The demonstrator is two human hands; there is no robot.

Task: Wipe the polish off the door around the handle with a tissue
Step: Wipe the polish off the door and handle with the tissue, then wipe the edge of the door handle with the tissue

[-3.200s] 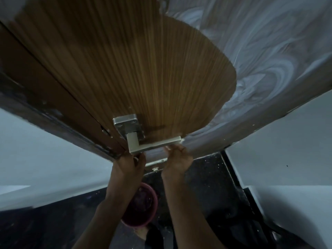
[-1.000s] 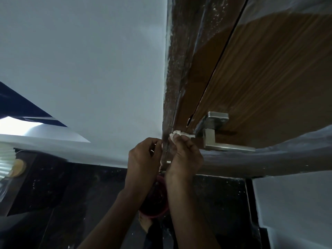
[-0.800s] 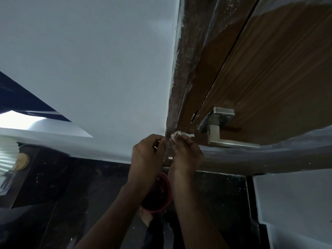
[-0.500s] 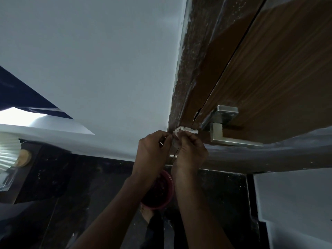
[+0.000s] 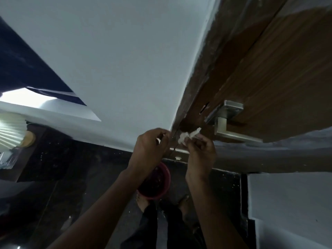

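A brown wood-grain door [image 5: 280, 72] fills the upper right, with a square metal lever handle [image 5: 231, 121] on it. White-grey polish [image 5: 280, 146] still coats the door below the handle. My right hand [image 5: 199, 151] pinches a crumpled white tissue [image 5: 187, 136] just left of the handle, by the door's edge. My left hand [image 5: 150, 144] is curled beside it at the dark door frame [image 5: 199, 72], with a small pale scrap showing between its fingers; what it grips is unclear.
A white wall [image 5: 116, 60] lies left of the frame. On the dark speckled floor below stands a pink bowl [image 5: 156, 182], partly behind my left wrist, with my feet near it. A pleated white object [image 5: 10, 132] sits at the far left.
The view swung from the polished door face to the door's edge by the wall. Both hands moved from under the lever to the frame, and the tissue now shows, more spread out.
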